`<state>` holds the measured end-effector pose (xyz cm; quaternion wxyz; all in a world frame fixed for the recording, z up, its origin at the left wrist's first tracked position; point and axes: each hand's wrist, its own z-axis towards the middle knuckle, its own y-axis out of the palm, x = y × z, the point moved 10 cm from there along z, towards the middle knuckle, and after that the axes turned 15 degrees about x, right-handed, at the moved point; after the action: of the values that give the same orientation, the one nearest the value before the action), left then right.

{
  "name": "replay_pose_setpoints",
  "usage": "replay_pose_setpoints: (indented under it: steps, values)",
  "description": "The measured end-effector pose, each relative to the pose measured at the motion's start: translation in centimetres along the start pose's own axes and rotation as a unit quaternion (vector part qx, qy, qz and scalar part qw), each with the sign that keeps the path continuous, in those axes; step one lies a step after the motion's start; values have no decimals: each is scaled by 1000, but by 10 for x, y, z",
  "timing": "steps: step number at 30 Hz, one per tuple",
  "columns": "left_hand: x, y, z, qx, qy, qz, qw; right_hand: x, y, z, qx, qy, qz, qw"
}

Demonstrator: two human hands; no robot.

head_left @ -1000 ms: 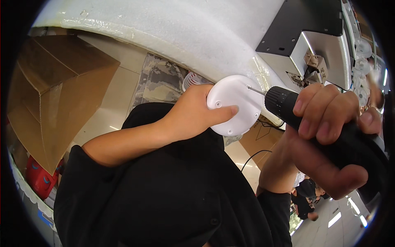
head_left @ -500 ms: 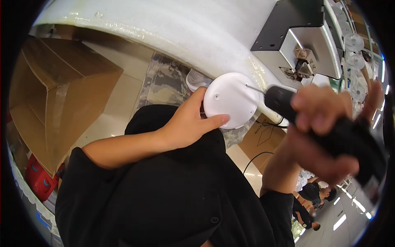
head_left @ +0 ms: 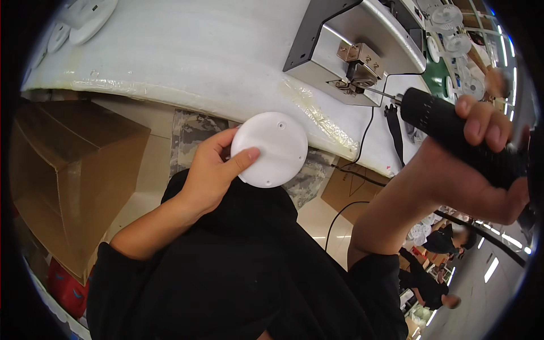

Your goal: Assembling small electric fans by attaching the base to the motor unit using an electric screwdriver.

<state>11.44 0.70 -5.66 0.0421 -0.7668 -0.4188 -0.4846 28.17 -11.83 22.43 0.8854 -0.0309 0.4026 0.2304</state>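
Gripping the white round plastic cover near the centre of the frame with the left hand, thumb laid on its face, other fingers tucked behind the rim. Showing small screw holes near the edge.

Over at the right of the frame, clasping a black electric screwdriver in the right hand, fingers wrapped closely round the barrel. Pointing its slim bit at the metal outlet of the screw feeder, upper centre-right; touching or just short of it, hard to say from here.

Keep that bit lined up with the outlet, go lightly, and avoid sideways pressure. Meanwhile, hold the cover steady, face up, and keep the thumb off the holes.

On to the containers! Spot a big brown cardboard box at the left of the frame, hiding its contents at this angle. Find another carton below the bench edge, right of centre, showing mere panel. Catch loose white round parts on the bench at upper left.
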Motion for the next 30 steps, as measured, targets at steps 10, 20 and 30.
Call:
replay_pose_setpoints:
  steps: [10, 20, 30]
  values:
    - [1, -10, 4, 23, 5, 116, 993, 38, 17, 16, -45, 69, 75, 994]
    - [19, 4, 6, 5, 27, 122, 992, 31, 49, -43, -92, 124, 105, 982]
    - [12, 3, 7, 8, 13, 127, 992, 45, 56, -55, -109, 160, 108, 975]
